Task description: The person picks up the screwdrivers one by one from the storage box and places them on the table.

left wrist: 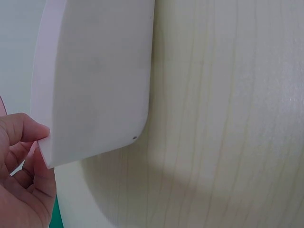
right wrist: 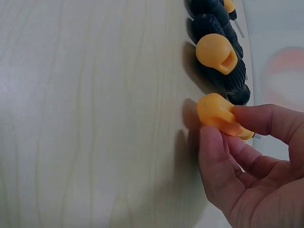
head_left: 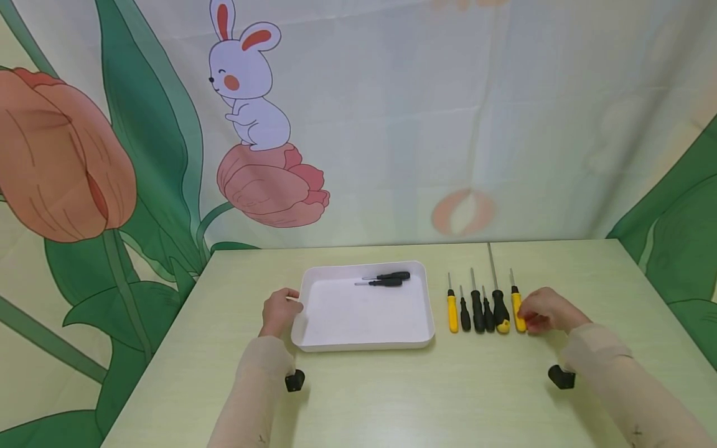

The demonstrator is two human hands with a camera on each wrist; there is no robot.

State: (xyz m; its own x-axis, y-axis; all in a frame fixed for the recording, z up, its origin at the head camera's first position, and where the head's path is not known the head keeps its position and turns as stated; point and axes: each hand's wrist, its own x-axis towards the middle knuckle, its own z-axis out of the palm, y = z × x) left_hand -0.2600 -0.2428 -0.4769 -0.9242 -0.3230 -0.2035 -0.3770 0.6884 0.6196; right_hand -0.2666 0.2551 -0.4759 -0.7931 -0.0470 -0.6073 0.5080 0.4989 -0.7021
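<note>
At the left end of a white tray (head_left: 358, 323), my left hand (head_left: 280, 313) pinches the rim between thumb and fingers; the left wrist view shows the tray's outer wall (left wrist: 102, 80) beside that hand (left wrist: 26, 166). Two small black screwdrivers (head_left: 388, 282) lie inside the tray, near its back right. My right hand (head_left: 549, 311) pinches the yellow handle of the rightmost screwdriver (head_left: 516, 305). In the right wrist view its handle end (right wrist: 216, 111) sits between thumb and fingers of the hand (right wrist: 256, 166). The large black-and-yellow screwdriver (head_left: 500, 310) lies just left of it.
Left of the large screwdriver lie several more in a row: a yellow one (head_left: 452, 310) nearest the tray, then black ones (head_left: 477, 308). All point toward the back edge of the pale wooden table (head_left: 392, 398). A printed curtain (head_left: 381, 137) hangs behind.
</note>
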